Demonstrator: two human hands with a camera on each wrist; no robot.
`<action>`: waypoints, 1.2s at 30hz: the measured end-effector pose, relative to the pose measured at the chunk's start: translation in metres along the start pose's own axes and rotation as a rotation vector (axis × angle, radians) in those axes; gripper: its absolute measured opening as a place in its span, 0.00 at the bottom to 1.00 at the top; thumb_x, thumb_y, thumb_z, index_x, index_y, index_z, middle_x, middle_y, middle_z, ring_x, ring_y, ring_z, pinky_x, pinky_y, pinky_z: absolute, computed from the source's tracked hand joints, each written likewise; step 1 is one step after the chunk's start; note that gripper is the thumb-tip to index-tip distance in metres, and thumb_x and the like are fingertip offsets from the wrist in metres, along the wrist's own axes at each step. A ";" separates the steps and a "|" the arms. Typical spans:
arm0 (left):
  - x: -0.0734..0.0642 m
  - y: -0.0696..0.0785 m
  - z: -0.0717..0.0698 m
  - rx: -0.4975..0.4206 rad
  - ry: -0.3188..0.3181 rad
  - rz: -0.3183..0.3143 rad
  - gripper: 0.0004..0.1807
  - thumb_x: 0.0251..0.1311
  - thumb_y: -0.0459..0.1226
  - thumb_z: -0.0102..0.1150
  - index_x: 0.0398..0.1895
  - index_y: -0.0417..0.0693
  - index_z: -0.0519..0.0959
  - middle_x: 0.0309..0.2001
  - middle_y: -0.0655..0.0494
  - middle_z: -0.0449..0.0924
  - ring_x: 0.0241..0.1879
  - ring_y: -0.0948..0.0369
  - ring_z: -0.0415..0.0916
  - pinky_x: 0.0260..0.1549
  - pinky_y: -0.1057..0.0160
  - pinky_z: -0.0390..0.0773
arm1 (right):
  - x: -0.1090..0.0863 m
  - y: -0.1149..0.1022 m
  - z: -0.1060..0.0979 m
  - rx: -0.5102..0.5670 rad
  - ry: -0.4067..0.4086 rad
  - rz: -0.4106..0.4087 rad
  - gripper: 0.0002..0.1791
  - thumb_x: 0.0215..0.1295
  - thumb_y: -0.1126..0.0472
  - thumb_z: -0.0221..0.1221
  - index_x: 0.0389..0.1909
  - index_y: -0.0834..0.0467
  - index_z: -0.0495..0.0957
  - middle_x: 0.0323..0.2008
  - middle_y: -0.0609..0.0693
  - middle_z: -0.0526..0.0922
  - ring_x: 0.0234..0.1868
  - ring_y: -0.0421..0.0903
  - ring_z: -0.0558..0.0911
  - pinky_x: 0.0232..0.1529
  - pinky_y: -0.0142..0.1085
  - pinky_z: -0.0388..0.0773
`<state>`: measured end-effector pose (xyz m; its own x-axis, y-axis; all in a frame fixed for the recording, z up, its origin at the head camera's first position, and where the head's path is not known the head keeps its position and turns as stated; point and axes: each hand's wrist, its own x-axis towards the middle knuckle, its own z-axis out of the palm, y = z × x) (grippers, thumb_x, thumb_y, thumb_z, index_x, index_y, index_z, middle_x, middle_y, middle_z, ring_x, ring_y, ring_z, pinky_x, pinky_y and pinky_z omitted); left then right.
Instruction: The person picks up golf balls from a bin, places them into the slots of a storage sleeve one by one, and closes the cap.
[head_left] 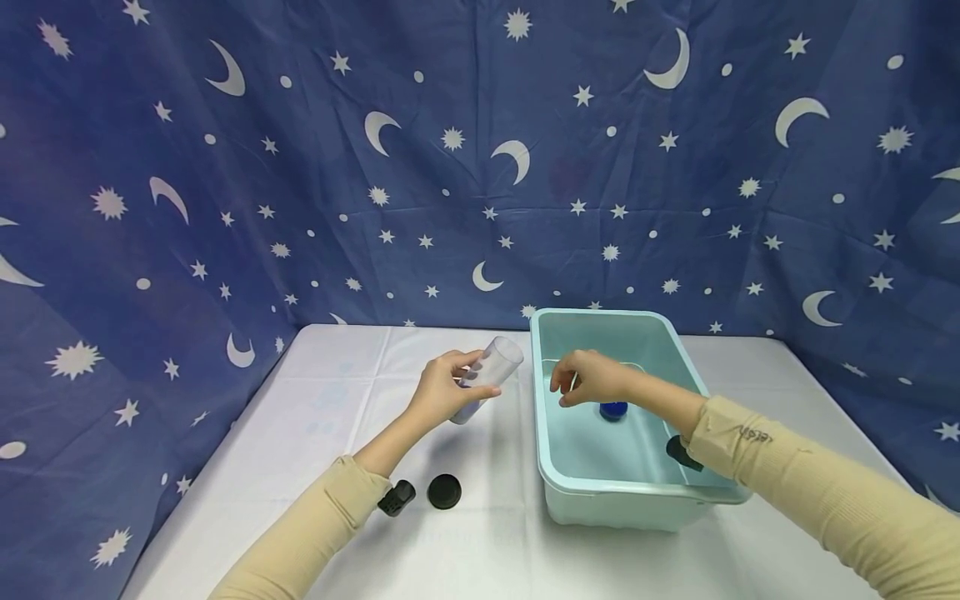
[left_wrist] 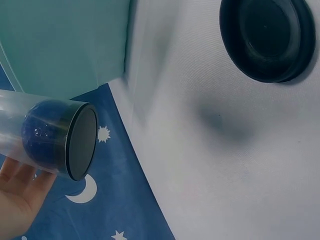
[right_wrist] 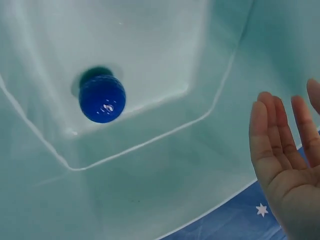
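Note:
My left hand [head_left: 441,388] grips a clear cylinder [head_left: 498,362], tilted with its open end up and to the right. Inside the cylinder, a blue ball [left_wrist: 44,134] lies near the black base [left_wrist: 84,142], as the left wrist view shows. Over the pale teal basin [head_left: 637,484] hangs my right hand [head_left: 592,377], its fingers loosely bent and nothing in them. Another blue ball [right_wrist: 102,99] rests on the basin floor, below the right hand and apart from it. On the table, left of the basin, lies a round black lid [head_left: 444,492].
A white cloth covers the table [head_left: 480,550]. The basin's raised walls stand on the right half. Behind the table hangs a dark blue curtain [head_left: 450,200] with moons and stars. Black wrist cameras [head_left: 397,497] sit at both sleeves.

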<state>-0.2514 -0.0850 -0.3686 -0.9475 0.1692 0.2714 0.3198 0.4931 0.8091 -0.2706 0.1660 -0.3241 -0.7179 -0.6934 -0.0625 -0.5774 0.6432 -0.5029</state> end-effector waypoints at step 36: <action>-0.001 -0.008 0.000 0.006 -0.020 -0.008 0.33 0.42 0.40 0.75 0.55 0.44 0.78 0.47 0.47 0.80 0.45 0.50 0.80 0.39 0.55 0.82 | -0.019 0.015 0.039 -0.090 -0.993 0.623 0.12 0.62 0.68 0.58 0.40 0.46 0.78 0.37 0.50 0.81 0.42 0.57 0.84 0.47 0.60 0.77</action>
<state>-0.2534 -0.0891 -0.3749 -0.9497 0.1820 0.2547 0.3124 0.4995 0.8080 -0.2505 0.1763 -0.3645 -0.2910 -0.1745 -0.9407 -0.2874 0.9537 -0.0880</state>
